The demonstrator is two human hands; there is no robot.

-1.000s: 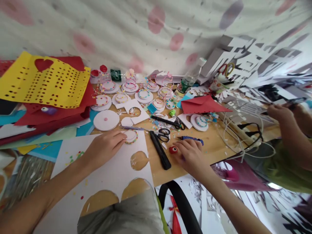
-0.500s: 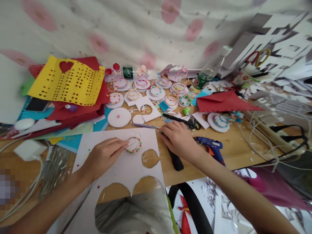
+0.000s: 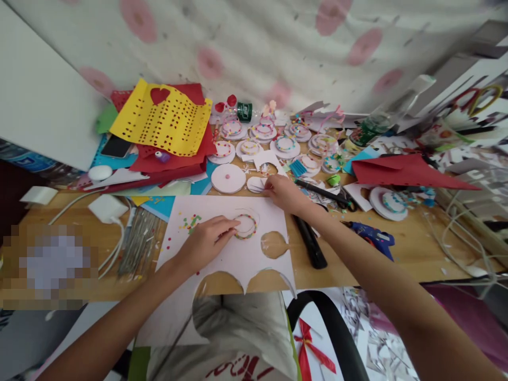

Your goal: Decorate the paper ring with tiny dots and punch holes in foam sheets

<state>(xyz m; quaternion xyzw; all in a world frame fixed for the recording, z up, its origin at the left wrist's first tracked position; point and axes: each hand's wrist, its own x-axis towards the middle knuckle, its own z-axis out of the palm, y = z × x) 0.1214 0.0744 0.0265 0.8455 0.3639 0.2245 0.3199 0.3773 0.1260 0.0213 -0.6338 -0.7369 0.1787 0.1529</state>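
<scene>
My left hand [image 3: 208, 241] pinches the near left side of a thin wire ring [image 3: 256, 226] strung with small red, green and yellow beads. The ring is above a white foam sheet [image 3: 234, 259] with round cut-outs. My right hand [image 3: 286, 193] is beyond the sheet, fingers drawn together beside a small white disc [image 3: 255, 184]. What those fingers hold, if anything, is too hidden to tell. Under my right wrist lies a black cutter knife [image 3: 311, 246]. Loose green and yellow beads [image 3: 192, 222] are scattered on the sheet, left of the ring.
Several white discs with beaded rings [image 3: 284, 146] stand along the back. A plain disc [image 3: 228, 178] has a pink dot. At right are a blue glue gun [image 3: 371, 237] and red paper [image 3: 405, 169]. Punched yellow paper [image 3: 162, 124] and a wire bundle [image 3: 139, 241] lie left.
The view has turned left, so everything appears farther right. My right hand has moved from beside the cutter knife to the small white disc. My left hand still pinches the beaded ring.
</scene>
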